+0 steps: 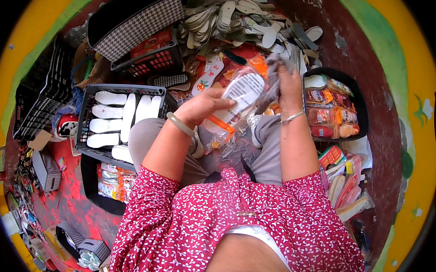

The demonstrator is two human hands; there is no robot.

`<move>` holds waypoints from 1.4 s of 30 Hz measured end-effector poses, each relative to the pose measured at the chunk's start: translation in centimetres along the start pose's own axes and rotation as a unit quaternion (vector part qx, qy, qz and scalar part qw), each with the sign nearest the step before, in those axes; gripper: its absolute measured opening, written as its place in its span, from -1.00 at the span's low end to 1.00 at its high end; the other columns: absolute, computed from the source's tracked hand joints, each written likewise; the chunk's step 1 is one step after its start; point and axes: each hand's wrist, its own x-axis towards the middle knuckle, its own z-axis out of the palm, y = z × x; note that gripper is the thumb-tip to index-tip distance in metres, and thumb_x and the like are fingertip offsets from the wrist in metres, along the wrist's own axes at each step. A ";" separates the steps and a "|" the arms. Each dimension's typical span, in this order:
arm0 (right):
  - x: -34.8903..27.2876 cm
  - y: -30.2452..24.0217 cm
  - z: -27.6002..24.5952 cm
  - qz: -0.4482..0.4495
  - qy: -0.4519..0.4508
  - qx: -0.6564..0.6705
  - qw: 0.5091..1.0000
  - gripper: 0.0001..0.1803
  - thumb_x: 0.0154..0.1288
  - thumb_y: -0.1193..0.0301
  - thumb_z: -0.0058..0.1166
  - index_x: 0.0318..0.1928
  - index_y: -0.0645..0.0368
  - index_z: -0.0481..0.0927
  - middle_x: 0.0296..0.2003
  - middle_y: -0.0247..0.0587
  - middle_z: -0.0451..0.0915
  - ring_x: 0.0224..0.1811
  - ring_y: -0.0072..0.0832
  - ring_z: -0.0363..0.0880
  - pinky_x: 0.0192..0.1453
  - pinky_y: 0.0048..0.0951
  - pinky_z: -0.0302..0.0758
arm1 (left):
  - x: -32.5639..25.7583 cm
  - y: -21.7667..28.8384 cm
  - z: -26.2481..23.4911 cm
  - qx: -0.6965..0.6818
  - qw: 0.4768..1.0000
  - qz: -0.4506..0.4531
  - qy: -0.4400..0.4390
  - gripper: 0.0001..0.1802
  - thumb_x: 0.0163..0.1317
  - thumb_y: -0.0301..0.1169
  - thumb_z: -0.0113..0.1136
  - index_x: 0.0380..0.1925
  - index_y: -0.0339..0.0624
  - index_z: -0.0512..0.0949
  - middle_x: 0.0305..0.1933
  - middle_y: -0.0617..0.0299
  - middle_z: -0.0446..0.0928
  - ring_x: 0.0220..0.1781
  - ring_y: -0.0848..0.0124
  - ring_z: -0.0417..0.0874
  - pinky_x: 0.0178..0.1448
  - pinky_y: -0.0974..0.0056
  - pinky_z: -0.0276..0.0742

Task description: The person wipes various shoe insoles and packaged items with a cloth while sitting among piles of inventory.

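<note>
Seated person in a red floral blouse, viewed from above. The left hand [204, 106], a pale green bangle at its wrist, has its fingers closed on the near side of a clear plastic packet with an orange band [238, 98], which holds a pale insole and is held above the knees. The right hand [286, 80] has its fingers closed around a soft grey fabric insole [273, 76] at the packet's far end. Judged from its sheen, the packet is light, thin and slippery; it likely buckles, so a grip at its edges suits it. The insole looks limp and light. Beyond lie a black plastic crate of white insoles [121, 116], a black tray of packed goods [359, 109] and a heap of loose pale insoles [236, 19].
</note>
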 end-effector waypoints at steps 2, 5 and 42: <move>0.8 -0.3 -2.5 0.075 0.011 0.157 0.985 -0.77 0.28 0.31 0.03 -0.16 0.19 0.53 -0.28 -0.28 0.58 -0.32 -0.47 0.56 -0.13 -0.46 0.50 | -0.4 0.6 -0.8 -0.076 0.997 -0.018 0.017 -0.66 0.18 -0.50 0.10 -0.04 -0.42 0.45 -0.13 0.14 0.56 -0.13 0.41 0.58 0.02 0.36 0.46; 1.1 -0.8 -3.3 0.138 -0.041 0.254 0.956 -0.68 0.35 0.21 -0.13 -0.12 0.19 0.51 -0.18 -0.22 0.57 -0.14 -0.38 0.53 0.02 -0.33 0.46 | -1.0 1.4 -1.0 -0.153 0.986 0.038 0.049 -0.67 0.18 -0.49 0.08 -0.04 -0.41 0.43 -0.15 0.07 0.56 -0.23 0.32 0.63 -0.07 0.24 0.56; 3.5 1.3 -4.6 0.073 0.238 0.270 0.930 -0.82 0.19 0.45 0.08 -0.16 0.12 0.55 -0.21 -0.22 0.61 -0.23 -0.42 0.59 -0.16 -0.38 0.54 | 1.6 -1.9 0.1 -0.058 0.996 0.038 0.048 -0.71 0.24 -0.48 0.02 -0.04 -0.31 0.45 -0.15 0.20 0.56 -0.17 0.44 0.58 -0.05 0.30 0.52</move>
